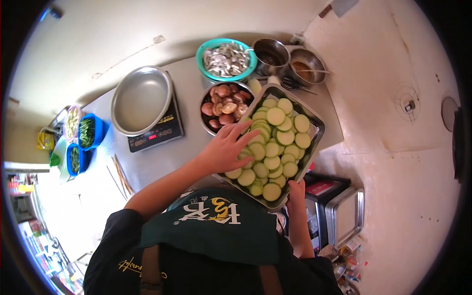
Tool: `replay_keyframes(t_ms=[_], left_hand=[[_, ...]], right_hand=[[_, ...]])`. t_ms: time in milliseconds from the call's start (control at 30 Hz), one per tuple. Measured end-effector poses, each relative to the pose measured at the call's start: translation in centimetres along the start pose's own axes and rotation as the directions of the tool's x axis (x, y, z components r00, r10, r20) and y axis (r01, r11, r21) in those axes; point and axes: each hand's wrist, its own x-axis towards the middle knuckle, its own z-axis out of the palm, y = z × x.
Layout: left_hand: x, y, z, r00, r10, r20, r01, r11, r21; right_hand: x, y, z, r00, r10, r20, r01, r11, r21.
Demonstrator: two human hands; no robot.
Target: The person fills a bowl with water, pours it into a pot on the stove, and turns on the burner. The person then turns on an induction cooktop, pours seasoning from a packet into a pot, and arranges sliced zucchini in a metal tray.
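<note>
A rectangular metal tray (318,129) full of round green zucchini slices (275,147) is tilted in front of me at the counter's near side. My left hand (230,146) lies over the left part of the slices with its fingers spread; whether it presses on them I cannot tell. At the tray's near right corner, my right hand (295,192) grips the rim, its thumb visible on the edge and the other fingers hidden beneath. Just beyond the tray, a steel bowl of brown mushrooms (225,105) is partly covered by it.
A wide steel pan (142,101) sits on an induction cooker (157,137). Behind stand a teal basin of grey-white pieces (227,60) and two metal pots (271,53). Scissors (297,86) lie near them. Blue containers of greens (87,132) are at left, stacked trays (345,216) at lower right.
</note>
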Motion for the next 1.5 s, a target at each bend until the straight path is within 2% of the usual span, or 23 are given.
replay_keyframes(t_ms=[67,267,333,400,433,467,500,533,567,633,667,733,800,833,867,933,1000,1067,1133,1200,1300,1467,1500], left_hand=[[-1.1,-0.7,-1.3,0.999,-0.035,0.041,0.031,0.996,0.08],[-6.6,-2.0,-6.1,0.949,-0.289,-0.129,0.3,0.951,0.079],[-8.8,-2.3,-7.7,0.811,-0.471,-0.347,0.463,0.879,-0.111],[-11.0,-2.9,-9.0,0.722,-0.544,-0.429,0.559,0.823,-0.103],[-12.3,-2.9,-9.6,0.614,-0.749,-0.25,0.572,0.64,-0.512],[-13.6,-2.8,-9.9,0.531,-0.847,-0.01,0.485,0.314,-0.816],[-14.8,-2.9,-9.7,0.541,-0.838,-0.072,0.323,0.287,-0.902],[-15.9,-2.3,-11.1,0.504,-0.859,-0.093,0.318,0.284,-0.905],[-16.8,-1.3,-12.8,0.413,-0.908,0.067,0.395,0.112,-0.912],[-21.5,-1.5,-11.5,0.344,-0.931,0.123,0.259,-0.032,-0.965],[-23.7,-1.2,-10.6,0.33,-0.937,0.11,0.243,-0.029,-0.97],[-27.6,0.1,-9.7,0.188,-0.979,-0.082,0.141,0.109,-0.984],[-30.6,1.8,-8.5,0.08,-0.984,-0.16,0.09,0.167,-0.982],[-31.8,2.7,-7.9,-0.019,-0.974,-0.224,0.055,0.223,-0.973],[-33.1,3.4,-7.2,-0.03,-0.973,-0.228,0.046,0.227,-0.973],[-35.1,4.6,-5.5,-0.193,-0.956,-0.222,0.016,0.224,-0.975],[-35.9,4.9,-3.8,-0.251,-0.939,-0.235,-0.033,0.251,-0.968],[-36.6,5.1,-1.5,-0.353,-0.913,-0.206,-0.078,0.248,-0.966],[-37.1,4.4,1.8,-0.411,-0.905,-0.112,-0.142,0.185,-0.972],[-36.6,3.6,5.0,-0.454,-0.888,-0.072,-0.158,0.16,-0.975],[-34.2,2.7,7.6,-0.478,-0.878,-0.029,-0.114,0.094,-0.989],[-33.0,1.3,8.8,-0.361,-0.929,0.082,0.041,-0.103,-0.994],[-33.9,0.8,10.5,-0.344,-0.938,0.043,0.166,-0.106,-0.98]], right_hand=[[1.0,1.0,1.8,0.997,-0.002,0.075,0.003,1.0,-0.003],[2.7,1.1,8.9,0.973,0.061,0.225,-0.04,0.995,-0.095],[3.4,0.5,10.0,0.951,0.071,0.301,-0.018,0.984,-0.175],[4.8,-0.6,11.3,0.909,0.11,0.403,0.009,0.959,-0.282],[4.4,-2.2,13.4,0.865,0.151,0.479,-0.014,0.961,-0.277],[4.3,-3.1,15.3,0.813,0.193,0.549,-0.04,0.96,-0.279],[4.6,-3.4,17.0,0.782,0.226,0.581,-0.049,0.951,-0.304],[4.8,-3.7,18.8,0.727,0.255,0.638,-0.011,0.933,-0.36],[5.0,-3.9,20.5,0.673,0.279,0.685,0.035,0.913,-0.406],[5.9,-2.2,24.0,0.627,0.293,0.722,0.155,0.861,-0.484],[6.4,-1.3,26.0,0.598,0.294,0.745,0.269,0.803,-0.532],[6.1,0.2,31.4,0.384,0.459,0.801,0.314,0.752,-0.58],[5.1,3.9,35.5,0.264,0.469,0.843,0.452,0.712,-0.538],[4.6,5.3,37.2,0.233,0.458,0.858,0.601,0.626,-0.497],[3.8,6.4,38.4,0.198,0.449,0.871,0.732,0.524,-0.436],[0.6,6.5,39.9,0.249,0.427,0.869,0.808,0.403,-0.43],[1.4,10.0,38.1,0.227,0.354,0.907,0.826,0.423,-0.372],[1.8,12.4,35.3,0.376,0.365,0.851,0.737,0.438,-0.514],[3.9,16.6,31.5,0.389,0.345,0.854,0.763,0.399,-0.509],[5.5,19.6,29.0,0.543,0.305,0.783,0.672,0.402,-0.622],[8.2,21.3,27.4,0.618,0.2,0.76,0.709,0.276,-0.649],[9.8,19.6,27.6,0.656,0.178,0.733,0.713,0.173,-0.68],[10.6,20.2,27.2,0.655,0.149,0.741,0.729,0.132,-0.672]])
